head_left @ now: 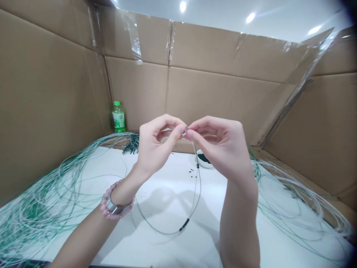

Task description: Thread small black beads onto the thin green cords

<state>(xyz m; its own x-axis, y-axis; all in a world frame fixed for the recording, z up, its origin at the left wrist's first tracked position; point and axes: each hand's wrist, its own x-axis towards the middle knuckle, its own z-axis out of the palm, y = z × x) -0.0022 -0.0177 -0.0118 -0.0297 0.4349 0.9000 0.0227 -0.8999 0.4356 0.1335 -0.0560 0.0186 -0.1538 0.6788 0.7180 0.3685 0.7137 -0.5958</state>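
Note:
My left hand [160, 139] and my right hand [220, 143] meet fingertip to fingertip above the white table, both pinched closed. Between them they grip a thin green cord [196, 150], its end mostly covered by the fingers. From there the cord hangs down with a small black bead [198, 166] on it. Lower, the loop carries a row of black beads [184, 225] near the tabletop, and its curve runs off to the left behind my left forearm. Behind my right hand stands a white bowl [205, 163] of dark beads, partly hidden.
Green and white cords [64, 178] pile up along the left side, more cords [304, 193] on the right. A few loose black beads [192, 171] lie by the bowl. A green bottle [119, 118] stands at the back left. Cardboard walls [217, 93] enclose the table [156, 245].

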